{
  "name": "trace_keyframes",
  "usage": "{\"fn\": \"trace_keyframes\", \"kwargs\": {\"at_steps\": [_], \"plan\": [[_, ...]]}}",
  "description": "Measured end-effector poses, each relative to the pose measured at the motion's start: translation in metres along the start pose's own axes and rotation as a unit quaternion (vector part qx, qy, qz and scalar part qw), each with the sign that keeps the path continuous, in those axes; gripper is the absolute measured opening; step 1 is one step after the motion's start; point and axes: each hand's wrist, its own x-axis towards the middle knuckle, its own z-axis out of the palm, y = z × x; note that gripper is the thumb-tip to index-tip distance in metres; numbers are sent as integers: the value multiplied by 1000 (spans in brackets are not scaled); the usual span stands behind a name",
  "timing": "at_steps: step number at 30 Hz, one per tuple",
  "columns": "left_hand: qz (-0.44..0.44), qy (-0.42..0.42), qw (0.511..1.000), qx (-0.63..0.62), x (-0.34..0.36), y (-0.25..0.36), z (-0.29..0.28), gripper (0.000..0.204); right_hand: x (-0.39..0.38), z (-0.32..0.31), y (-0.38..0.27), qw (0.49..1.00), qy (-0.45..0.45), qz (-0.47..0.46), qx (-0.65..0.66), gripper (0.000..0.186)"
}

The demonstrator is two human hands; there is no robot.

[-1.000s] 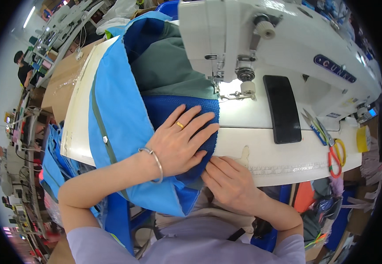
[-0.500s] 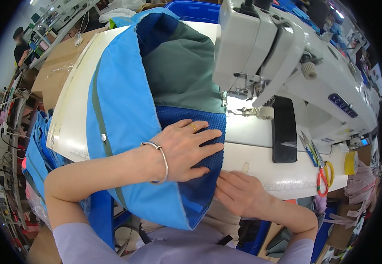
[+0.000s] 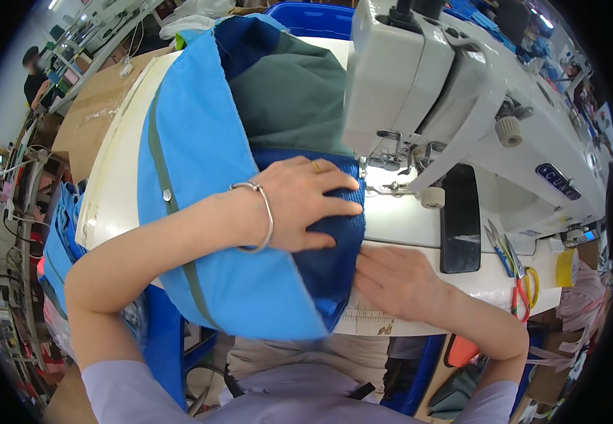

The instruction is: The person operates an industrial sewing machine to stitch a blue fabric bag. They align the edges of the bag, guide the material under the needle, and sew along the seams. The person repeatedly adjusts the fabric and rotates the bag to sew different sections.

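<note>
A light blue, green and dark blue mesh fabric piece with a green zipper and a silver zipper pull lies on the machine table. Its mesh edge reaches the needle and presser foot area of a white sewing machine. My left hand presses flat on the dark blue mesh, fingers spread, a bracelet at its wrist. Nearer me, my right hand pinches the mesh's right edge, with its fingertips partly hidden by the cloth.
To the right lie a black flat rectangular object, scissors with red and yellow handles and a yellow roll. Behind the table is a blue bin. Cardboard and blue cloth sit at the left; a person is far off.
Both hands have moved away from me toward the machine, carrying the near part of the fabric along. The left hand stays flat on the mesh, the right at its edge.
</note>
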Motion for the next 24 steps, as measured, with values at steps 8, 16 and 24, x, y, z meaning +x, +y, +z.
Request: {"fn": "trace_keyframes", "kwargs": {"at_steps": [8, 16, 24], "plan": [[38, -63, 997, -12, -1, 1, -13, 67, 0, 12, 12, 997, 77, 14, 2, 22], [-131, -118, 983, -40, -33, 84, -34, 66, -6, 22, 4, 991, 126, -6, -41, 25], [-188, 71, 977, -70, -21, 61, -56, 52, -13, 26, -8, 989, 118, -24, -83, 22]]}}
